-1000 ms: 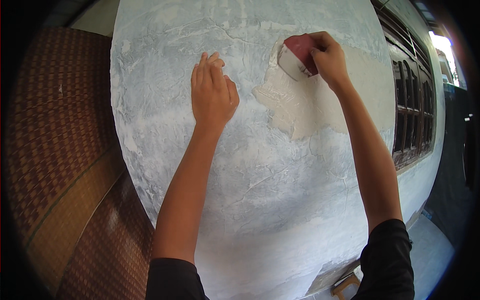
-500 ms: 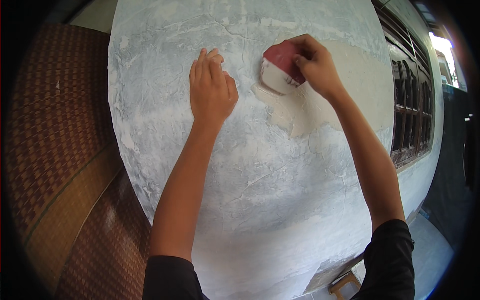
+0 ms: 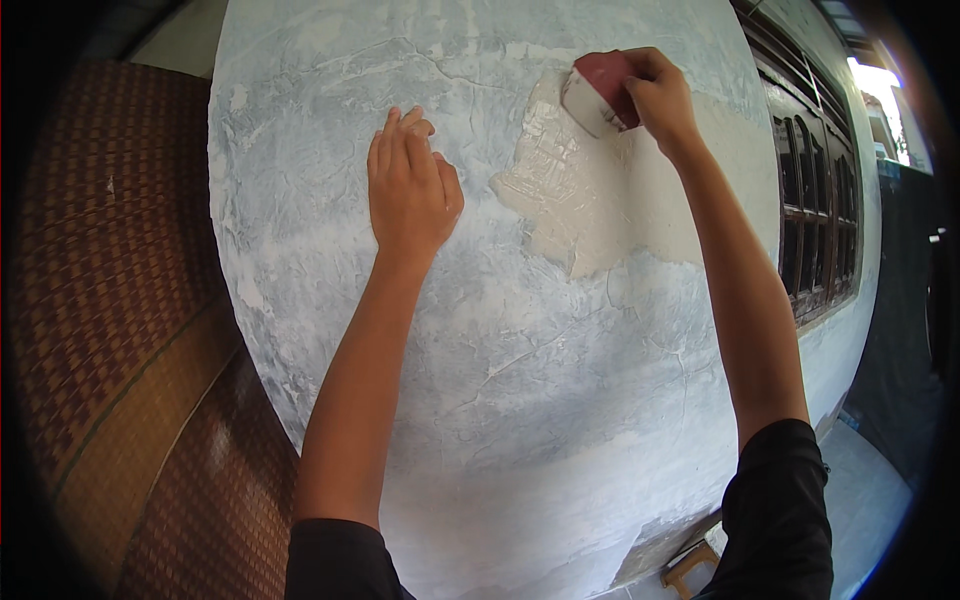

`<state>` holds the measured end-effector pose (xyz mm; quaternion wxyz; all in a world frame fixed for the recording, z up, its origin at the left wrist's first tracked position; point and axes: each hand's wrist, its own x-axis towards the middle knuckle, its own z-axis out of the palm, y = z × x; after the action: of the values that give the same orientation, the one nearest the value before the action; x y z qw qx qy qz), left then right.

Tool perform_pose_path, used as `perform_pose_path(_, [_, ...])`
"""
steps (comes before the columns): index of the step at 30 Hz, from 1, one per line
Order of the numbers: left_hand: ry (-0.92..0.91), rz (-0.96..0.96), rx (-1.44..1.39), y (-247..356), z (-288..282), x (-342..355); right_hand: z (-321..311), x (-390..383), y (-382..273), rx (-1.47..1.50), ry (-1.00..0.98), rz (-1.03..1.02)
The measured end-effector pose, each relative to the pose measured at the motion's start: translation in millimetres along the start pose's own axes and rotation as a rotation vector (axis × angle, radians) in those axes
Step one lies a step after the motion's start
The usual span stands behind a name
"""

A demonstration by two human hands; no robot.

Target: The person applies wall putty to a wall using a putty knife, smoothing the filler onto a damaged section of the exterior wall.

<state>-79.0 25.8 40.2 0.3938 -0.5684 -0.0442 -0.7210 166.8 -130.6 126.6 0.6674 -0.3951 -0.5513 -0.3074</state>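
My right hand (image 3: 660,98) grips a dark red putty scraper (image 3: 603,88) whose lower part is coated in whitish paste. The scraper lies against the wall at the upper edge of a beige patch of wet putty (image 3: 570,200). That patch looks ridged on its left side and smoother toward the right. Around it, the wall (image 3: 500,330) is mottled grey and white, with raised cracks and streaks. To the left of the patch, my left hand (image 3: 412,190) rests on the wall with its fingers stretched upward, holding nothing.
Woven brown mats (image 3: 120,220) hang or stand along the left. At right, a dark wooden window (image 3: 815,190) is set in the wall, with a dark sheet (image 3: 905,320) beyond it. A small wooden stool (image 3: 690,570) stands low near the wall's foot.
My right hand has moved the scraper up and to the right, uncovering more of the putty's left part. My left hand stays on the wall, its place in view slightly shifted.
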Motion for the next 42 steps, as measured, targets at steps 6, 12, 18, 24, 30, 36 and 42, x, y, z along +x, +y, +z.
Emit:
perform_pose_path(6, [0.006,0.013,0.013,-5,-1,-2,19,-28,10,0.069,-0.194,-0.186])
perform_pose_path(12, [-0.012,-0.002,0.001,0,1,0,-8,7,14,0.156,0.117,0.022])
perform_pose_path(18, [0.0,0.015,0.015,-2,-1,-1,13,-1,24,0.015,-0.107,-0.161])
perform_pose_path(24, [-0.005,0.007,-0.002,-3,-1,-1,-3,13,11,0.18,-0.045,-0.08])
perform_pose_path(30, [-0.02,0.006,-0.002,-1,-1,1,-3,50,17,0.026,0.061,-0.13])
perform_pose_path(36, [-0.054,-0.028,0.02,-3,-5,-1,-1,40,3,0.2,-0.21,-0.151])
perform_pose_path(42, [-0.044,-0.008,0.013,1,-1,2,-19,68,21,0.062,0.037,-0.013])
